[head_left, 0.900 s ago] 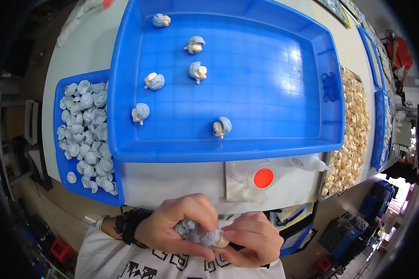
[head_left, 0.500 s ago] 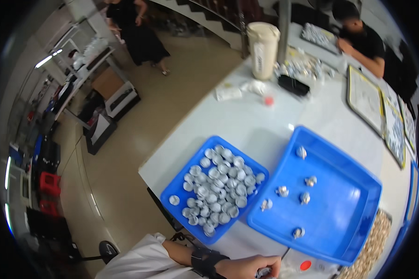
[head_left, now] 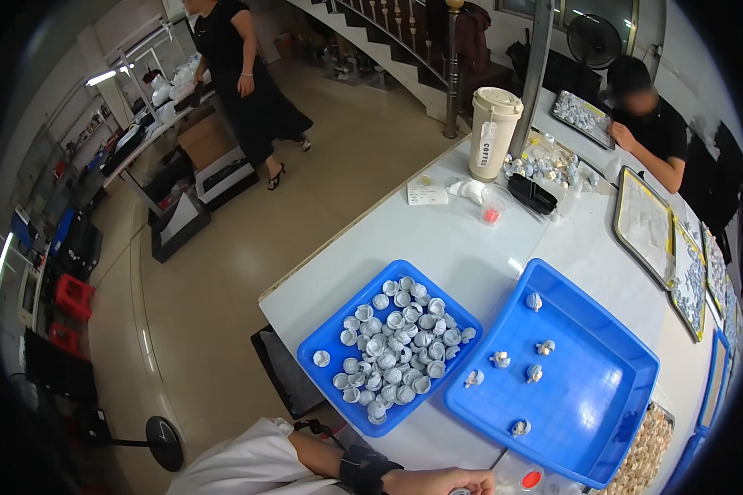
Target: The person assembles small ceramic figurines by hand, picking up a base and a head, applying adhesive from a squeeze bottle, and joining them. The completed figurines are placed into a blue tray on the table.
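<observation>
My left hand [head_left: 447,481] is at the bottom edge, a dark band round its wrist. Its fingers are closed on a small grey piece [head_left: 460,492], mostly cut off by the picture's edge. My right hand is out of view. Just beyond the left hand, a blue tray [head_left: 315,337] holds many small grey-white cup-shaped pieces [head_left: 396,338]. Right of it, a larger blue tray [head_left: 578,388] bears several small grey-and-cream round pieces [head_left: 535,374], spread apart.
A clear container with a red dot [head_left: 531,478] and a bed of tan bits [head_left: 645,445] lie near the right-hand tray. Farther back stand a cream cup [head_left: 494,136] and a black case [head_left: 532,195]. Across the table, a person [head_left: 652,124] sits by a filled tray [head_left: 582,114]. Another person [head_left: 243,91] walks at far left.
The view has tilted up, so the trays and table sit lower in it. My left hand has slipped further toward the bottom edge, still closed. The person at far left has changed stride.
</observation>
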Action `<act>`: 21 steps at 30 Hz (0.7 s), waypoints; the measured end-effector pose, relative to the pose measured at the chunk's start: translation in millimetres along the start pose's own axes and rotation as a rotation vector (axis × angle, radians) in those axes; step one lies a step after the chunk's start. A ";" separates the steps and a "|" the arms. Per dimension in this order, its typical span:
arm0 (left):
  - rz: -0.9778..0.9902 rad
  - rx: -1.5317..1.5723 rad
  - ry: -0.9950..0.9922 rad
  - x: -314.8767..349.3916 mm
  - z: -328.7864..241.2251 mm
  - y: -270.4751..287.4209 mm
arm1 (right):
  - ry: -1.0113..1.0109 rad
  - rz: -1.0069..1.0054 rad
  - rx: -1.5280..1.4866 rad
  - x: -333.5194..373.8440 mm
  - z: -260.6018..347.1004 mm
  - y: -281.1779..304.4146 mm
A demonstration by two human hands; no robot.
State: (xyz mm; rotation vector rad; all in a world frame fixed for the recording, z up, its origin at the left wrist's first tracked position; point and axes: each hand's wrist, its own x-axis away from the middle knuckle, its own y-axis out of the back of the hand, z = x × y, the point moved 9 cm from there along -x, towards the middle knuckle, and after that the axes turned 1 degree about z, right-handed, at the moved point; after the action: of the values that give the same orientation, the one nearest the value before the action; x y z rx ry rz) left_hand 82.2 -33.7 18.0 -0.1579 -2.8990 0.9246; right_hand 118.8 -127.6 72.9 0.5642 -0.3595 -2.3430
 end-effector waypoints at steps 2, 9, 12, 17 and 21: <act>0.013 -0.153 -0.106 -2.1 -3.8 -4.2 | -0.018 -0.024 -0.062 0.9 -2.6 2.0; 0.105 -0.118 -0.076 13.6 -7.1 12.9 | 0.147 -0.020 -0.044 -19.4 6.5 -12.0; 0.094 0.023 -0.111 17.8 -3.5 8.7 | 0.108 -0.015 -0.025 -14.1 11.0 -8.3; 0.034 -0.001 -0.024 16.6 1.1 14.0 | 0.011 -0.049 -0.080 -4.5 -4.5 -6.5; 0.002 -0.205 -0.043 14.4 -7.8 17.3 | 0.001 -0.070 -0.083 -5.7 -7.4 -6.6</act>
State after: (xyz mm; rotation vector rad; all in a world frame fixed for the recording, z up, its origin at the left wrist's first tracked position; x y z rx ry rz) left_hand 70.2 -13.4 15.1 -0.1568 -3.0292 0.6360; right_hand 122.5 -119.7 65.5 0.5458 -0.2447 -2.4121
